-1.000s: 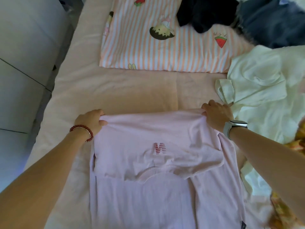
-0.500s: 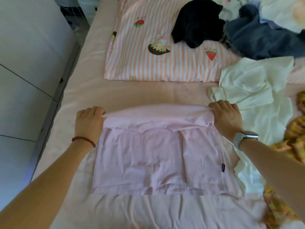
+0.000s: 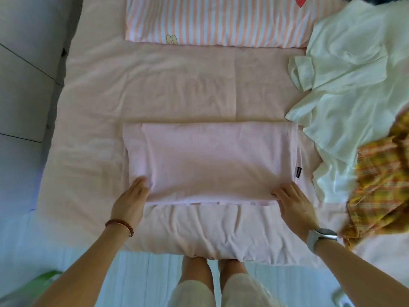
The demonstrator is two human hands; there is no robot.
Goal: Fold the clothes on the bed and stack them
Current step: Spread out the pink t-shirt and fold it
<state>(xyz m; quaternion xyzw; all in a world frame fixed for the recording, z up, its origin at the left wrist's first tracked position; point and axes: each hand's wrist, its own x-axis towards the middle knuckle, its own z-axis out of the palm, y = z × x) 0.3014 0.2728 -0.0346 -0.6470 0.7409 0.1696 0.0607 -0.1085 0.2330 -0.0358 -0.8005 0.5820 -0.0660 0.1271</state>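
Head view was all I had: pink shirt (image 3: 210, 160) lay folded into a wide flat rectangle on the bed (image 3: 177, 89), about mid-frame, long edges running left to right. Small dark label (image 3: 298, 173) showed at its right side. Left hand (image 3: 130, 200) sat at the near-left corner of the shirt, fingers fairly straight and lying on the fabric edge; I read no pinch there, so I called it flat and relaxed. Right hand (image 3: 294, 202) was at the near-right corner, fingers extended with tips touching the bottom edge, likewise not curled around anything that I could see. Red bead bracelet (image 3: 120, 226) was on the left wrist, grey watch (image 3: 321, 237) on the right. A lower layer of the shirt poked out slightly under the near edge. Striped pillow (image 3: 217, 21) lay across the far end of the bed, well apart from the shirt. White garment (image 3: 354, 74) was spread loose on the right side, its edge just beside the shirt's right end. Yellow plaid garment (image 3: 385, 185) lay crumpled at the far right, partly over the white one. My view also caught the person's legs at the bed's near edge.
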